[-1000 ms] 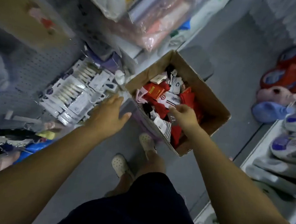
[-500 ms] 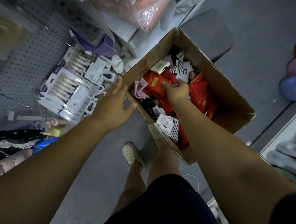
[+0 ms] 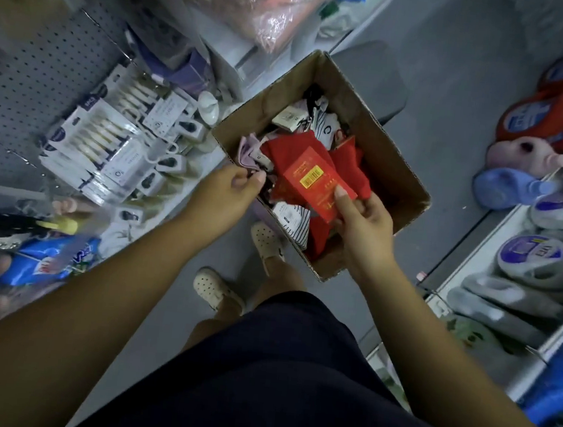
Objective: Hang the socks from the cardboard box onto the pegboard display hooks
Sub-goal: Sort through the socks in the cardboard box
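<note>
Centre frame, our right hand [image 3: 365,225] grips the red sock pack [image 3: 314,182] over the cardboard box [image 3: 387,151], probably ready for hanging. Our left hand [image 3: 227,191] curls at the rim, and we cannot tell its grip.

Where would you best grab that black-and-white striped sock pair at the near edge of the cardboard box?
Probably by its white card label, pinched from above and the left: the black-and-white striped sock pair lies label-up on the pile, and the right hand with the red carded socks crowds its right side.
</note>
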Action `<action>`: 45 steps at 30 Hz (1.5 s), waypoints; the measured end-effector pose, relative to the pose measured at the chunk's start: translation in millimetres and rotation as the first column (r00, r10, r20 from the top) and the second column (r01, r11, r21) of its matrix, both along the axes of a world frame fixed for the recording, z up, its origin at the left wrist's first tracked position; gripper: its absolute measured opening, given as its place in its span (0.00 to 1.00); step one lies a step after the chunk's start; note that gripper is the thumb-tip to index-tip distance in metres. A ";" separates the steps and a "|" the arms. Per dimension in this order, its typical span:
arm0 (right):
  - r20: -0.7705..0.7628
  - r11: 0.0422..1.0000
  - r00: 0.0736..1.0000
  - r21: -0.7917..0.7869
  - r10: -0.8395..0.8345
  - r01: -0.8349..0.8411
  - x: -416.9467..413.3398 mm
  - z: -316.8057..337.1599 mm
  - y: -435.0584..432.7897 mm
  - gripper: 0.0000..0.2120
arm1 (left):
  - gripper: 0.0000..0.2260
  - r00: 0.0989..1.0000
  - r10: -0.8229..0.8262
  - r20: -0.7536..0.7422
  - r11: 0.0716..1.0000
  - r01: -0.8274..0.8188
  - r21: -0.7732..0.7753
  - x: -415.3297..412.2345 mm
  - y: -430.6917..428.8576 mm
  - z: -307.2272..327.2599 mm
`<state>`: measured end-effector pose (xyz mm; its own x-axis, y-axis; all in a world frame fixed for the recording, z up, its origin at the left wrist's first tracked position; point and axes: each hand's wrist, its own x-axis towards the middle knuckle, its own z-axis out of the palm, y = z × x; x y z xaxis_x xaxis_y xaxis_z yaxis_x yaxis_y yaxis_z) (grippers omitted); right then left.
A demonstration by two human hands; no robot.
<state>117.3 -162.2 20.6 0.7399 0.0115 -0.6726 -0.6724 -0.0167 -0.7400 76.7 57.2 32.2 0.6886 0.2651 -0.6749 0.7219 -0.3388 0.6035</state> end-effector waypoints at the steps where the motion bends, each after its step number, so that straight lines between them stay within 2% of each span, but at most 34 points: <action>1: -0.010 0.998 1.000 0.055 -0.030 0.030 -10.8 12.0 -2.8 0.15 | 0.24 0.991 0.103 -0.084 0.980 -0.116 -0.163 -6.2 -8.9 9.3; 3: -0.014 0.984 0.999 0.171 -0.049 0.050 -33.1 36.1 -1.5 0.15 | 0.31 0.938 0.235 -0.255 0.846 -0.327 -0.421 -22.5 -24.4 29.8; 5: -0.003 0.967 1.000 0.255 -0.017 0.017 -56.4 58.7 6.0 0.15 | 0.36 0.911 0.291 -0.293 0.754 -0.407 -0.516 -43.8 -33.2 44.8; 7: 0.025 0.954 0.999 0.299 0.029 -0.035 -79.1 78.8 19.6 0.16 | 0.28 0.884 0.400 -0.244 0.682 -0.465 -0.565 -66.3 -35.3 61.5; 9: 0.066 0.951 0.994 0.295 0.082 -0.097 -100.7 93.3 35.1 0.16 | 0.20 0.813 0.535 -0.230 0.563 -0.545 -0.621 -89.5 -28.9 75.7; 11: 0.114 0.945 0.979 0.263 0.172 -0.197 -121.7 103.2 52.0 0.14 | 0.20 0.728 0.640 -0.247 0.426 -0.603 -0.675 -114.7 -12.8 86.3; 14: 0.160 0.914 0.944 0.250 0.288 -0.321 -149.9 113.6 79.4 0.11 | 0.18 0.598 0.769 -0.224 0.282 -0.633 -0.721 -153.8 16.2 101.5; 16: 0.182 0.884 0.917 0.253 0.355 -0.393 -167.9 120.4 98.0 0.11 | 0.16 0.515 0.838 -0.181 0.236 -0.641 -0.730 -179.8 33.4 108.7; 20: 0.217 0.804 0.848 0.272 0.483 -0.528 -200.5 128.4 133.1 0.17 | 0.11 0.396 0.913 -0.102 0.189 -0.629 -0.754 -237.5 63.6 120.6; 25: 0.169 0.706 0.821 0.435 0.545 -0.558 -232.7 133.4 176.9 0.19 | 0.25 0.232 0.970 -0.071 0.074 -0.560 -0.825 -316.6 104.8 126.8; 28: 0.187 0.633 0.767 0.463 0.614 -0.620 -253.0 136.4 206.7 0.17 | 0.16 0.096 0.987 -0.130 -0.061 -0.523 -0.850 -351.5 121.6 133.8; 30: 0.214 0.575 0.696 0.426 0.686 -0.698 -271.3 139.4 226.0 0.14 | 0.12 -0.016 0.993 -0.121 -0.113 -0.492 -0.863 -369.1 131.1 138.8; 32: 0.262 0.501 0.591 0.338 0.763 -0.797 -289.7 140.3 238.9 0.14 | 0.12 -0.104 0.992 -0.068 -0.109 -0.469 -0.876 -384.6 142.5 144.6; 34: 0.291 0.430 0.495 0.262 0.819 -0.864 -303.8 141.1 244.3 0.12 | 0.11 -0.155 0.988 -0.006 -0.080 -0.472 -0.878 -400.1 153.2 151.3; 36: 0.288 0.411 0.456 0.205 0.842 -0.888 -308.4 142.9 247.6 0.10 | 0.10 -0.176 0.983 0.060 -0.036 -0.496 -0.868 -416.7 160.8 157.5; 37: 0.290 0.412 0.453 0.192 0.843 -0.891 -307.3 146.1 251.2 0.13 | 0.10 -0.173 0.980 0.100 -0.004 -0.514 -0.858 -424.9 163.3 160.5; 40: 0.314 0.406 0.440 0.170 0.841 -0.898 -296.3 160.9 270.7 0.24 | 0.12 -0.097 0.970 0.224 0.130 -0.570 -0.811 -445.3 167.1 166.8; 45: 0.391 0.206 0.234 0.113 0.890 -0.972 -299.9 190.0 307.2 0.22 | 0.15 0.039 0.940 0.340 0.284 -0.644 -0.711 -450.1 161.7 180.7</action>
<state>-182.6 145.0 210.6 0.1489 0.9343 -0.3240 -0.1559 -0.3013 -0.9407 -373.4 219.0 212.9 0.3717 0.8514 -0.3700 -0.2149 0.4666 0.8579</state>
